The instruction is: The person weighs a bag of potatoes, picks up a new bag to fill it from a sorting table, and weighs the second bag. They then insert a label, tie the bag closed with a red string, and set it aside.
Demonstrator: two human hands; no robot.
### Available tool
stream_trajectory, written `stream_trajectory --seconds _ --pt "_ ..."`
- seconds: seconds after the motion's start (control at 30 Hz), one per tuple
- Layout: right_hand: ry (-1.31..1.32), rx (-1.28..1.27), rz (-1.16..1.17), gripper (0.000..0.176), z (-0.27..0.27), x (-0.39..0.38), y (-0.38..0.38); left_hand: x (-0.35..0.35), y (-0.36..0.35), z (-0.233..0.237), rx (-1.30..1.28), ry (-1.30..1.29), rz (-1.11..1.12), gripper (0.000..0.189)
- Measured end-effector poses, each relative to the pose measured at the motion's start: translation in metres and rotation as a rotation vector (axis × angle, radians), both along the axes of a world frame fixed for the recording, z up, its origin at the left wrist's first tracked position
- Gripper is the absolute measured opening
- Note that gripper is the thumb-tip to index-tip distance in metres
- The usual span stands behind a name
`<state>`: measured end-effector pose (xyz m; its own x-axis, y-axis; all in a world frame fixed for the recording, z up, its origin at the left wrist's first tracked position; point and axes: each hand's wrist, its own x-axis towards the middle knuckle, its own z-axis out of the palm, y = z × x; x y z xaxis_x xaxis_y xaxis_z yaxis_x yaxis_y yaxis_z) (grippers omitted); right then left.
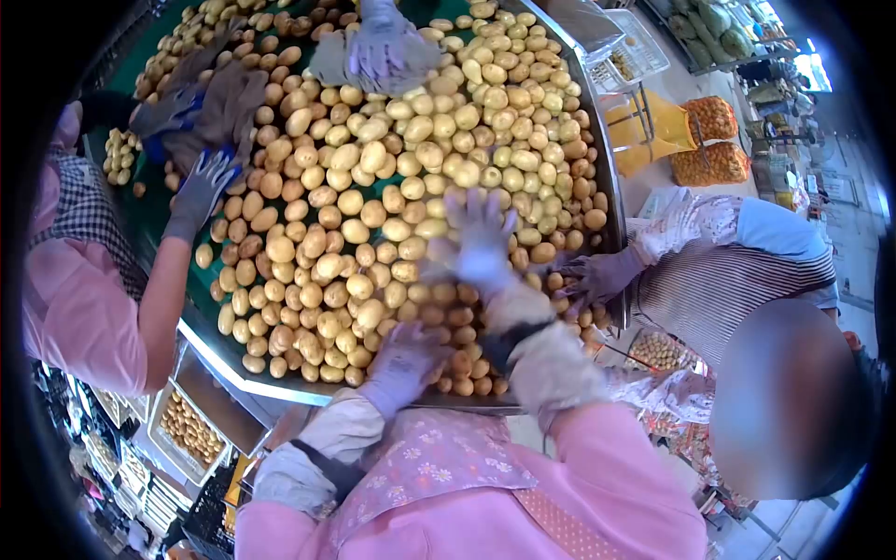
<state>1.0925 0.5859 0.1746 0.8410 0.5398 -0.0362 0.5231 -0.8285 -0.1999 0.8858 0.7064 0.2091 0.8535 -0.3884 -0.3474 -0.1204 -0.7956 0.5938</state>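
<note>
Fabric-gloved left hand amid smooth, rounded potatoes

Two grey-gloved hands work a heap of small yellow-brown potatoes on a green-topped, steel-rimmed counter. The right hand, motion-blurred, spreads its fingers above the pile; the left hand lies on potatoes near the rim, its grip unclear. Beyond the fingers and to both sides, co-workers' gloved hands reach into the same heap. Far right of the fingers, orange mesh sacks stand filled.
</note>
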Motion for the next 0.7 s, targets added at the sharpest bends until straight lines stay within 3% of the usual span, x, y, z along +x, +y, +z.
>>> stream_trajectory --seconds 0.03,0.07,0.1,0.17,0.23,0.3,0.33,0.37,0.4,0.43,0.53,0.57,0.63,0.67,0.7 --pt "0.134 0.138 -0.031 0.078 0.007 -0.039 -0.001 -0.011 0.012 0.000 0.002 0.007 0.006 0.040" --pt "0.058 0.079 0.036 0.074 -0.014 -0.078 -0.020 -0.024 0.025 0.003 0.049 -0.002 0.014 0.040" --pt "0.142 0.102 0.092 0.071 -0.011 -0.103 -0.046 -0.039 0.039 0.004 0.096 -0.010 0.017 0.041" --pt "0.166 0.092 0.194 0.066 -0.024 -0.117 -0.119 -0.079 0.065 -0.010 0.114 -0.196 0.109 0.044" --pt "0.146 -0.002 0.061 0.063 -0.004 -0.136 -0.139 -0.096 0.081 -0.009 0.136 -0.145 0.196 0.046" --pt "-0.073 -0.070 -0.164 0.060 -0.005 -0.162 -0.133 -0.103 0.091 -0.014 0.219 -0.287 0.493 0.049" --pt "0.389 -0.045 -0.157 0.059 0.007 -0.175 -0.115 -0.099 0.087 -0.012 0.219 -0.284 0.497 0.049" --pt "0.283 0.019 0.192 0.055 0.016 -0.193 -0.103 -0.090 0.084 -0.008 0.266 -0.287 0.515 0.051" --pt "0.243 0.088 0.298 0.054 0.007 -0.195 -0.112 -0.084 0.080 -0.004 0.311 -0.287 0.526 0.052" --pt "0.202 0.155 0.402 0.053 0.002 -0.191 -0.123 -0.082 0.076 -0.002 0.311 -0.285 0.521 0.052" --pt "0.159 0.017 0.092 0.047 0.012 -0.154 -0.136 -0.074 0.064 -0.005 0.322 -0.209 0.478 0.053" --pt "0.162 0.019 0.100 0.047 0.016 -0.143 -0.123 -0.072 0.058 -0.008 0.327 -0.205 0.485 0.053" --pt "-0.127 0.128 -0.128 0.043 0.013 -0.133 -0.083 -0.059 0.040 -0.008 0.254 -0.214 0.367 0.053" --pt "-0.033 0.269 -0.004 0.042 0.004 -0.134 -0.061 -0.054 0.026 -0.008 0.227 -0.200 0.300 0.049" --pt "0.218 0.164 0.127 0.040 0.019 -0.139 -0.033 -0.048 0.012 -0.006 0.197 -0.189 0.230 0.046"
